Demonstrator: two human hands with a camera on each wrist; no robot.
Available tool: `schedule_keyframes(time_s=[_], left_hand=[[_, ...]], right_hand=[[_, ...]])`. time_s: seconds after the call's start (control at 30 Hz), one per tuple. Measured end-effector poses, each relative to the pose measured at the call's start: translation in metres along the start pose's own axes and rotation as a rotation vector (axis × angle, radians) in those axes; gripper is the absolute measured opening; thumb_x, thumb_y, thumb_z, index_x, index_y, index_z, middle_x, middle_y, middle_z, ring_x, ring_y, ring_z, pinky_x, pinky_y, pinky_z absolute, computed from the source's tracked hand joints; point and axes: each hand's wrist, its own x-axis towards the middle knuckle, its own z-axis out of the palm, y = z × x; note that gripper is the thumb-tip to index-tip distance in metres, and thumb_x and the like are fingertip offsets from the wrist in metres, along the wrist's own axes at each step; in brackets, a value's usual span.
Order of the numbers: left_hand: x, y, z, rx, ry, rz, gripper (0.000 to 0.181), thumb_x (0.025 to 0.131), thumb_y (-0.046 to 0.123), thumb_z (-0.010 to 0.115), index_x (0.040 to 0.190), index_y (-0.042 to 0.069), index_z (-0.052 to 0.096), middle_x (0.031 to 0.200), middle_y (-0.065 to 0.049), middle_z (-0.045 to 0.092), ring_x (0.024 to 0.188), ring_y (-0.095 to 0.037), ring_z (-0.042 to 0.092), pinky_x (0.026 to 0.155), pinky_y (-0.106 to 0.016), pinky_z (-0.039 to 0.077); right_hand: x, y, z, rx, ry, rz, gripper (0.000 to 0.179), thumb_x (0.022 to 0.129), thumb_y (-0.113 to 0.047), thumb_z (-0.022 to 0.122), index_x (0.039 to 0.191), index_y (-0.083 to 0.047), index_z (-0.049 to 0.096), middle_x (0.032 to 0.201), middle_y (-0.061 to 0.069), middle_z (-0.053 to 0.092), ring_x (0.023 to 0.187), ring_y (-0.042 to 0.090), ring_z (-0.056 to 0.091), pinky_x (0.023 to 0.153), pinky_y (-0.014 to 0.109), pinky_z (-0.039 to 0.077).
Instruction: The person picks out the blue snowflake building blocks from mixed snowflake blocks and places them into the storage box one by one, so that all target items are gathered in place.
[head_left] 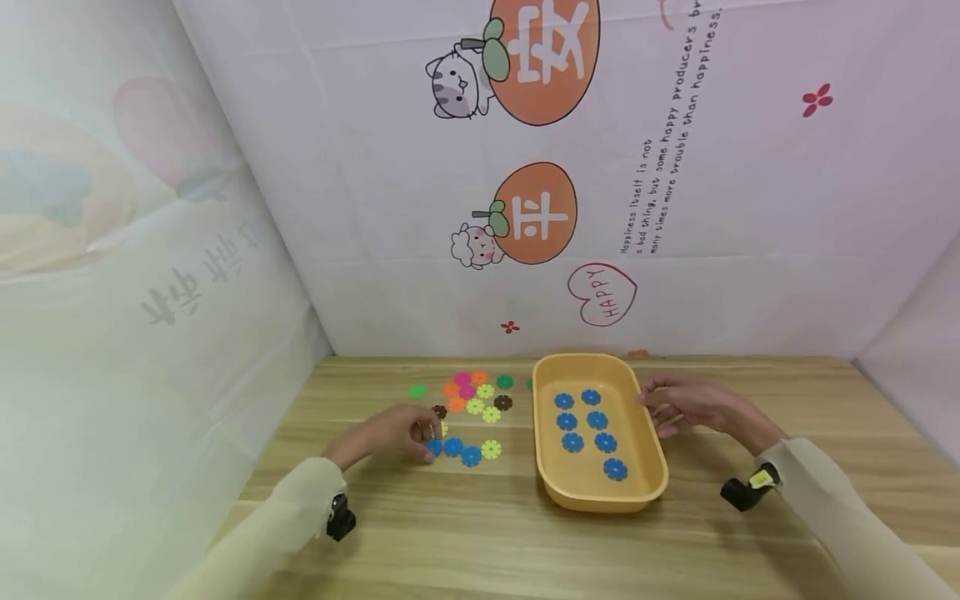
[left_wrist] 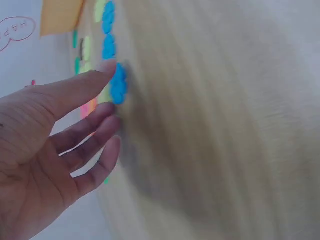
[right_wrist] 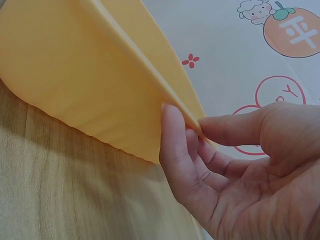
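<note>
My left hand (head_left: 401, 431) is at the left end of several blue notched plastic discs (head_left: 471, 456) on the table. In the left wrist view, the thumb tip lies right at the nearest blue disc (left_wrist: 118, 84), with the other fingers loosely bent and spread below it. On the other side, my right hand (head_left: 686, 403) pinches the right rim of a yellow plastic basin (head_left: 648, 479). The right wrist view has the thumb on the rim and the fingers against the outer wall. Inside the basin, several blue discs (head_left: 572, 442) lie apart in two rough columns.
Behind the left hand, notched discs in pink (head_left: 467, 392), orange (head_left: 478, 377), yellow-green (head_left: 491, 414), brown (head_left: 503, 402) and green (head_left: 505, 382) lie loosely grouped. A printed white cloth (head_left: 405, 275) hangs along the wooden table's (head_left: 480, 542) back edge, with another at left.
</note>
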Motion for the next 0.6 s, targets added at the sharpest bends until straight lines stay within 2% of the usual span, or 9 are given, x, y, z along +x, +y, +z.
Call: schedule_keyframes(time_s=[0.2,0.43,0.6], left_hand=[[-0.003,-0.01,0.019,0.019,0.061,0.026,0.02,0.092,0.018,0.082,0.103,0.011,0.066,0.087,0.002,0.059,0.078,-0.011,0.052,0.07,-0.026,0.048],[0.0,-0.009,0.015,0.028,0.053,0.05,0.02,0.092,0.011,0.08,0.102,0.007,0.063,0.097,-0.007,0.059,0.086,-0.015,0.053,0.077,-0.029,0.05],[0.001,-0.009,0.016,0.004,0.051,0.078,0.023,0.095,0.012,0.077,0.101,0.005,0.056,0.086,-0.003,0.053,0.076,-0.011,0.046,0.069,-0.024,0.043]], right_hand=[[0.0,0.005,0.002,0.009,0.001,0.005,0.024,0.109,-0.018,0.055,0.12,0.004,0.055,0.099,0.01,0.068,0.085,0.02,0.071,0.077,0.037,0.065],[0.001,0.002,0.002,-0.008,0.009,0.007,0.021,0.109,-0.017,0.054,0.117,0.002,0.056,0.097,0.009,0.068,0.084,0.018,0.071,0.076,0.034,0.064],[-0.001,0.001,-0.001,-0.012,0.0,-0.004,0.021,0.109,-0.017,0.054,0.117,0.003,0.055,0.096,0.008,0.068,0.083,0.017,0.07,0.074,0.033,0.064]])
